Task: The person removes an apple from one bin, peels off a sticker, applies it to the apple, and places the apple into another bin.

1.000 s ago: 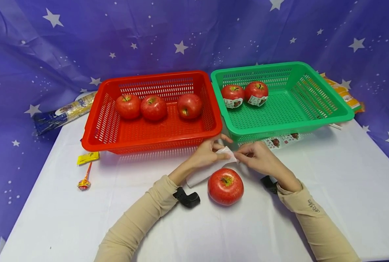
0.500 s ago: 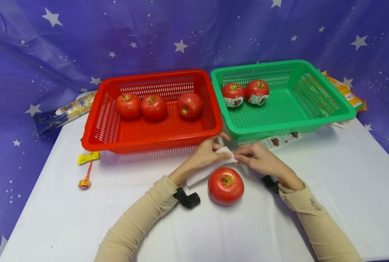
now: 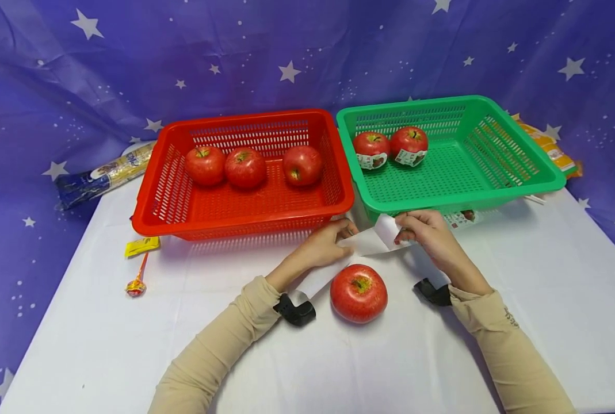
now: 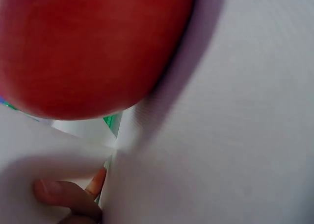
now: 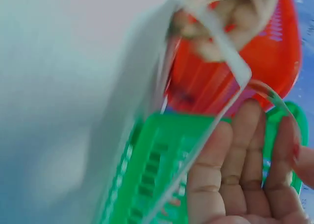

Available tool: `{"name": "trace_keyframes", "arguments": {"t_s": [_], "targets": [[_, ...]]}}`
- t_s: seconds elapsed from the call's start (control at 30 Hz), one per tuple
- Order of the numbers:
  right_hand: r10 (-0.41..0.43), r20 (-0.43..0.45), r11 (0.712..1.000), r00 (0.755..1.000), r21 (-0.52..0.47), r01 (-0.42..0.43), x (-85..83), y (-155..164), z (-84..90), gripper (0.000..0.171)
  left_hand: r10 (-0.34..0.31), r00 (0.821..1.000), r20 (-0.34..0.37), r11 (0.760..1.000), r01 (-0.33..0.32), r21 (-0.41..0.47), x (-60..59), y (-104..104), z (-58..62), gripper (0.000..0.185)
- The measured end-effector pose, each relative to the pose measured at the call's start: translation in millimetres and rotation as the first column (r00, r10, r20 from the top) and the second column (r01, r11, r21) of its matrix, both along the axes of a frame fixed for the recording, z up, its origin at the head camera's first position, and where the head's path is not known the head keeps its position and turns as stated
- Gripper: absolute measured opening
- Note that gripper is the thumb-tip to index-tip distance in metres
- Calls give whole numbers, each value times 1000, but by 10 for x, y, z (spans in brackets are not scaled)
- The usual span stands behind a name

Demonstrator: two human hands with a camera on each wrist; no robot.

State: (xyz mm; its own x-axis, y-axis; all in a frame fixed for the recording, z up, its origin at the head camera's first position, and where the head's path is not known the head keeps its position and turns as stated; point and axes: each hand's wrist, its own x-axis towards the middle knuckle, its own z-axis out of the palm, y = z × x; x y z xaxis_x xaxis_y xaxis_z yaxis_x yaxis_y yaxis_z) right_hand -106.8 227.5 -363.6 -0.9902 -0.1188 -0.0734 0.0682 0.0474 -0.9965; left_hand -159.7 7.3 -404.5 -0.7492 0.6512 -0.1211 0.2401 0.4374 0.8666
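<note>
My left hand (image 3: 323, 244) grips a white strip of label paper (image 3: 368, 244), thumb on top in the left wrist view, with one end trailing back toward the wrist. My right hand (image 3: 430, 233) pinches a sticker label that curls up from the strip. In the right wrist view, this sticker label (image 5: 267, 90) bends in an arc with some coloured print, held between thumb and fingers (image 5: 245, 160). Just in front of the strip, a large red apple (image 3: 359, 293) sits on the white-covered table and looms close in the left wrist view.
Behind the hands stand a red basket (image 3: 255, 221) with several bare apples and a green basket (image 3: 462, 198) with two labelled apples. Printed labels (image 3: 462, 218) lie by the green basket. A lollipop (image 3: 136, 286), yellow packet (image 3: 141, 246) and pasta bag (image 3: 105, 175) are at left.
My right hand has moved up and right from the left hand, lifting the sticker label into a curl. The left hand has shifted slightly back along the strip.
</note>
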Motion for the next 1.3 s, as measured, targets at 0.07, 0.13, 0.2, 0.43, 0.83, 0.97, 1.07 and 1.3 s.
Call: {"name": "trace_keyframes", "arguments": {"t_s": [0.07,0.13,0.2,0.43,0.83,0.97,1.07,1.3], "targets": [[40,42,980,998,-195,-31,-3,14,-1,35,-29,999,-37,997,26,-71,0,-19,23,30],[112,71,932,991,-354,-80,-11,39,-11,40,-50,997,-53,991,43,-124,-5,-45,55,32],[179,88,881,980,-457,-120,-16,67,-20,45,-64,996,-61,982,52,-183,-6,-85,101,33],[327,92,794,941,-566,-221,-31,75,-25,54,-183,973,-140,926,122,-357,-20,-225,239,45],[-165,-155,902,974,375,213,76,-248,-25,20,-262,944,-202,941,204,-269,-1,-369,459,28],[-174,-206,881,963,405,246,83,-266,-52,21,-342,926,-159,933,314,-178,-28,-422,447,11],[-67,-237,904,969,397,160,92,-281,-71,20,-403,908,-117,909,382,-167,-26,-423,412,20],[356,-243,828,903,530,-184,147,-386,-100,5,-399,903,-157,910,369,-191,11,-346,332,37]]}}
